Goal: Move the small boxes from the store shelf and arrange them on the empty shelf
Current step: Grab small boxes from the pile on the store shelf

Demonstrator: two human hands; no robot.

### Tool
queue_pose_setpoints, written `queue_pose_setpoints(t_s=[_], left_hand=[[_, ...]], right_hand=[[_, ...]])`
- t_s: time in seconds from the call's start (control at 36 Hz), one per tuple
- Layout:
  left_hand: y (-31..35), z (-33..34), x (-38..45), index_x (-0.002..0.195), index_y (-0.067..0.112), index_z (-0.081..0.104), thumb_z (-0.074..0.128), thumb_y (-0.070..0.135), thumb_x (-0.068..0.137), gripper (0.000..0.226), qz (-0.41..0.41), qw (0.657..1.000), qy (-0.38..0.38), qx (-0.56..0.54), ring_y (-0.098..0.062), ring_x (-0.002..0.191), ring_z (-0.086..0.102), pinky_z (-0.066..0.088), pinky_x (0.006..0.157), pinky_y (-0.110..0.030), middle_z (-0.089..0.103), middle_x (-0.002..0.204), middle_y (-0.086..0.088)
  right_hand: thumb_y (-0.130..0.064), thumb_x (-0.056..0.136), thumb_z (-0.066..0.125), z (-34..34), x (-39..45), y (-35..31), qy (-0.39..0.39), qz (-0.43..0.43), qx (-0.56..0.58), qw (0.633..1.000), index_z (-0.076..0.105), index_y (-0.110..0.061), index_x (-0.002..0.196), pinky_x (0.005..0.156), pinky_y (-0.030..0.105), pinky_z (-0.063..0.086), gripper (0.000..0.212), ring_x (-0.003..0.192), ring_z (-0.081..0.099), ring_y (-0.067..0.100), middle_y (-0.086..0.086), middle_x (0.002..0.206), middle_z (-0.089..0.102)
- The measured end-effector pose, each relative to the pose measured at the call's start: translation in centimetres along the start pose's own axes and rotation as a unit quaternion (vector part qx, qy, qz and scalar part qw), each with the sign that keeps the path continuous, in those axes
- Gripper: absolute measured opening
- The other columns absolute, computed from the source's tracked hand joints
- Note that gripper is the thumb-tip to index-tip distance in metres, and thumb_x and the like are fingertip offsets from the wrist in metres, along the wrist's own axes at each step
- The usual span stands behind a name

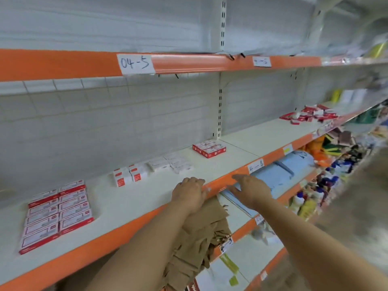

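Red-and-white small boxes (pixel 56 215): neat block at lower left on the white shelf (pixel 159 192); a smaller group (pixel 209 148) at centre; a loose heap (pixel 308 117) at right. Left hand (pixel 190 193) rests curled on the orange edge, holding nothing. Right hand (pixel 251 189) extended, fingers straight, empty.

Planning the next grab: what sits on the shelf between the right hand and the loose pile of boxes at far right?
Head view: bare shelf between right hand and pile.
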State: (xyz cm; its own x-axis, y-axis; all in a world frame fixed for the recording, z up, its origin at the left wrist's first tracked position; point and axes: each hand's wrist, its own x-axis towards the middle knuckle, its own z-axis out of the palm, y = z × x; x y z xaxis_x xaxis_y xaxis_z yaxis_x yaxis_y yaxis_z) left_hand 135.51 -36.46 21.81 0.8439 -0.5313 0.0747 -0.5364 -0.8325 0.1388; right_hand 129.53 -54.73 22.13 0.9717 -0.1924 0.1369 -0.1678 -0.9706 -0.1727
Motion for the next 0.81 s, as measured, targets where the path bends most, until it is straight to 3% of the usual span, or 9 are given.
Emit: queue_pose_setpoints(t_s=[0.17,0.47,0.67,0.81], left_hand=[[7.4,2.7,2.4,0.132,0.020,0.050,0.032,0.047,0.101,0.044,0.047,0.998,-0.018,-0.024,-0.025,0.122,0.043,0.039,0.097,-0.038,0.052,0.133,-0.005],[19.4,5.8,8.1,0.146,0.021,0.037,0.028,0.050,0.102,0.053,0.132,0.988,-0.083,0.014,-0.025,0.137,0.032,0.033,0.104,-0.041,0.039,0.148,-0.006],[24.0,8.2,14.2,0.141,0.021,0.042,0.028,0.049,0.101,0.051,0.172,0.982,-0.083,0.000,-0.025,0.131,0.038,0.041,0.099,-0.042,0.045,0.141,-0.006],[26.6,8.6,19.7,0.143,0.017,0.039,0.028,0.049,0.102,0.053,0.199,0.976,-0.088,-0.013,-0.026,0.134,0.034,0.037,0.104,-0.042,0.040,0.146,-0.007]], right_hand=[[-0.052,0.099,0.034,-0.2,-2.6,7.3,-0.005,0.035,-0.012,0.999,0.035,-0.022,0.146,0.100,0.035,0.041,0.056,0.130,0.044,0.022,0.001,0.146,0.045],[-0.054,0.098,0.035,-0.4,-4.4,19.0,-0.018,0.110,-0.030,0.993,0.035,-0.022,0.146,0.097,0.037,0.044,0.058,0.128,0.047,0.023,0.000,0.145,0.047],[-0.053,0.098,0.036,-0.7,-1.9,25.4,-0.013,0.140,-0.051,0.989,0.038,-0.021,0.143,0.090,0.035,0.045,0.056,0.119,0.053,0.023,0.002,0.138,0.052],[-0.053,0.097,0.037,-1.3,1.9,29.8,-0.008,0.161,-0.056,0.985,0.037,-0.022,0.144,0.093,0.036,0.046,0.056,0.123,0.051,0.023,0.000,0.143,0.048]])
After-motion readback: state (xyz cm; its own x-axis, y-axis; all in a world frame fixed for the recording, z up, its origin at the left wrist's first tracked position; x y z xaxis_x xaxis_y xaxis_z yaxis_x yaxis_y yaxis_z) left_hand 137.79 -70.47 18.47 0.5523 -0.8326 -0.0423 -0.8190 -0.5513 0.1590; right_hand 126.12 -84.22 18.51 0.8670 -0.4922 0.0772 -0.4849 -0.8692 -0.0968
